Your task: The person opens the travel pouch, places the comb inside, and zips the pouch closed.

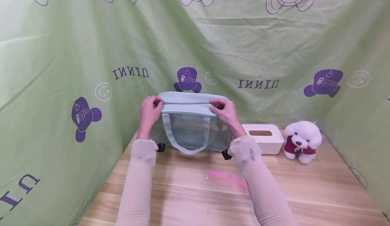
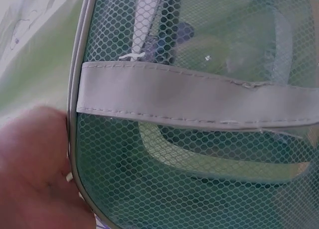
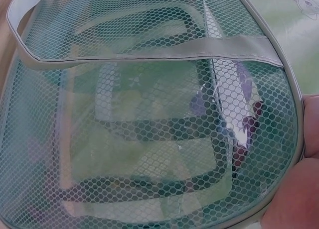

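Note:
A pale green toiletry bag (image 1: pixel 190 109) with see-through mesh sides stands upright at the back of the table. Its closed-looking zipper (image 1: pixel 186 103) runs along the top, and a light handle strap (image 1: pixel 188 151) hangs down the front. The left hand (image 1: pixel 149 112) pinches the top at the left end of the zipper, thumb toward me. At the right end, the right hand (image 1: pixel 224 113) pinches the top between thumb and fingers. Both wrist views look at the mesh wall (image 2: pixel 199 149), with the left hand (image 2: pixel 35 169) and right hand (image 3: pixel 299 194) at its piped edges.
Behind the right forearm sits a white tissue box (image 1: pixel 266 143), with a white plush dog (image 1: pixel 303 138) in a red top farther right. A pink comb (image 1: pixel 228 182) lies in front, partly under the right sleeve. Two black clip-like pieces (image 1: pixel 226 154) show near the wrists. Green cloth (image 1: pixel 243 43) hangs around.

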The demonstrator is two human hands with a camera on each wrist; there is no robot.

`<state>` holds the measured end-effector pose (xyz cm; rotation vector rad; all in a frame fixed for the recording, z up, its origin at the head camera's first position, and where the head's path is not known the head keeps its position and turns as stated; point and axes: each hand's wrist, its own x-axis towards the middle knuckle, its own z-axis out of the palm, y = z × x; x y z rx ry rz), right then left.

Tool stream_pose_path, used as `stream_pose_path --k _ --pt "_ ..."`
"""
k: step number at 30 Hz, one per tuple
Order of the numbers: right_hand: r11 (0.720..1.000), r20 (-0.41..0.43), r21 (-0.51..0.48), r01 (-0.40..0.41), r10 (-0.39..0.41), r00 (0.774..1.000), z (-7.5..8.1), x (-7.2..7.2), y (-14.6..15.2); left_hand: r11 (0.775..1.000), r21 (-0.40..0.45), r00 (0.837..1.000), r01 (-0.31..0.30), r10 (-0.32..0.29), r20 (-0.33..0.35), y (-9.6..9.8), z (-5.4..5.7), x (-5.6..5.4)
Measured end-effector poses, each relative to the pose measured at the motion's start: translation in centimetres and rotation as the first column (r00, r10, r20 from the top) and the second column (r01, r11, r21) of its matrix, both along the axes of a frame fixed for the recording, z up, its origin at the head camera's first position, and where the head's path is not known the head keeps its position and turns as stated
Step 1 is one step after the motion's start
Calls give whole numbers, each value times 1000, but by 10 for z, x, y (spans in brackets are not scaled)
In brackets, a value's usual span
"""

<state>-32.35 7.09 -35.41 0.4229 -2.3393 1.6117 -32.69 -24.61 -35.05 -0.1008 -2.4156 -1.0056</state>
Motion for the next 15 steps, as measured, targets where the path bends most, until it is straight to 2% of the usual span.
stream_pose_path --k 4,7,15 --pt "1000 -3 -9 1 -1 1000 -3 1 3 992 -97 997 75 -75 -5 3 1 -3" --pt "1000 6 -21 -5 5 1000 -5 2 7 982 -161 995 102 -102 12 4 2 -6" --pt "998 26 -60 -15 16 1000 -7 9 21 957 -261 990 123 -98 105 5 6 -8"
